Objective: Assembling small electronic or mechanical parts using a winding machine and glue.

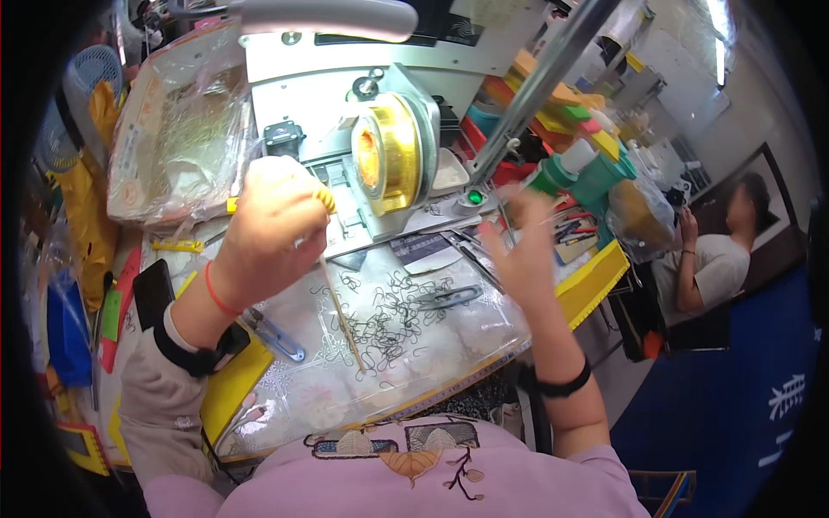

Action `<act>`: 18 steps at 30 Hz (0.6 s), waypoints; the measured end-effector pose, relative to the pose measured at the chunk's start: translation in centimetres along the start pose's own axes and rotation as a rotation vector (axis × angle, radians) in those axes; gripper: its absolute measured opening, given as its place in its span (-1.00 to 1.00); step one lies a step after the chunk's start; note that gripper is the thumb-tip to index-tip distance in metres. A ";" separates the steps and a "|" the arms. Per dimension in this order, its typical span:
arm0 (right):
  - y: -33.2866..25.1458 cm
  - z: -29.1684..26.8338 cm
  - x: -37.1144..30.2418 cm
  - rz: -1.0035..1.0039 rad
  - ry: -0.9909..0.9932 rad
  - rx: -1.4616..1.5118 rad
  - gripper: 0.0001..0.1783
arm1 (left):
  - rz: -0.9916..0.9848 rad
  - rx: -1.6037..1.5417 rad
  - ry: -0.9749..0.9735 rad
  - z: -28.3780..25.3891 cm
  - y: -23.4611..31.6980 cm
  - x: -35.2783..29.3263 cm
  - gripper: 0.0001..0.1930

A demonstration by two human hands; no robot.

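My left hand [281, 207] is closed, raised in front of a white machine [345, 147]; what its fingers pinch is hidden. A yellow band wraps one finger. Below the fist a thin brown stick [344, 324] slants down; whether the hand holds its upper end I cannot tell. My right hand [522, 250], slightly blurred, is lifted on the right with fingers apart and nothing visible in it. Between the hands, a spool of golden line [395, 155] is mounted on the machine. Many small dark hooks [393, 324] lie scattered on the patterned table cover [302, 388].
Thread snips [451, 297] lie among the hooks, another pair [276, 335] by my left forearm. A plastic-lined box [177, 129] and a dark phone [154, 293] are left. A metal post [544, 86] and teal containers [607, 177] stand right. A seated person [712, 259] is farther right.
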State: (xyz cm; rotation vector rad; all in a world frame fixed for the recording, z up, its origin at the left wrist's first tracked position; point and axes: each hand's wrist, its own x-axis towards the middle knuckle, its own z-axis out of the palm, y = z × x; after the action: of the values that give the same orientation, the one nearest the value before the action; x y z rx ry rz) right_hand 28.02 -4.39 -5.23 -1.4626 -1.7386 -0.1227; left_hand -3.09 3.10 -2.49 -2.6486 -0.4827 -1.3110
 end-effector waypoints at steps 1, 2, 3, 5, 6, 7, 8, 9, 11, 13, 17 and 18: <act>1.6 -0.6 1.8 0.094 0.262 -0.042 -0.44 | 0.008 -0.006 -0.002 0.0 0.5 0.0 -0.77; 2.9 -1.3 3.8 0.161 0.476 -0.075 -0.37 | 0.019 0.016 -0.032 0.0 1.0 -0.1 -0.78; 4.3 -2.1 5.5 0.283 0.561 -0.078 -0.30 | 0.031 0.040 -0.064 -0.1 1.4 -0.1 -0.79; 9.3 -3.4 7.8 0.473 0.666 -0.031 -0.24 | 0.047 0.037 -0.098 0.4 1.8 0.1 -0.81; 13.1 -4.5 8.5 0.561 0.481 0.032 -0.33 | 0.060 0.013 -0.106 0.6 1.8 0.1 -0.81; 15.0 -4.6 8.6 0.608 0.391 0.186 -0.37 | 0.070 -0.014 -0.112 0.9 1.6 0.1 -0.81; 15.5 -4.8 8.6 0.600 0.364 -0.004 -0.39 | 0.068 -0.024 -0.108 1.2 1.2 0.0 -0.80; 14.0 -4.6 8.9 0.575 0.327 -0.189 -0.41 | 0.037 -0.005 -0.122 1.1 1.3 -0.1 -0.80; 8.6 -3.4 8.3 0.109 0.691 -0.220 -0.49 | 0.013 0.008 -0.075 0.9 1.5 -0.1 -0.80; -0.3 -2.1 7.5 -0.028 0.781 0.450 -0.53 | 0.000 0.021 -0.010 1.0 1.2 -0.4 -0.80; -8.0 1.4 5.4 -0.480 0.405 0.773 -0.64 | -0.019 0.012 0.085 0.6 1.4 -0.8 -0.75; -8.2 2.0 5.7 -0.489 0.288 0.783 -0.70 | -0.012 0.038 0.087 0.5 1.3 -0.9 -0.75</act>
State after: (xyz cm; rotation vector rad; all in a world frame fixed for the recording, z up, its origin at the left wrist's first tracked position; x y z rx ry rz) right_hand 20.18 -1.44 0.56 -0.4244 -1.5997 0.0858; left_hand -2.74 1.81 -3.52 -2.5495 -0.5062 -1.3996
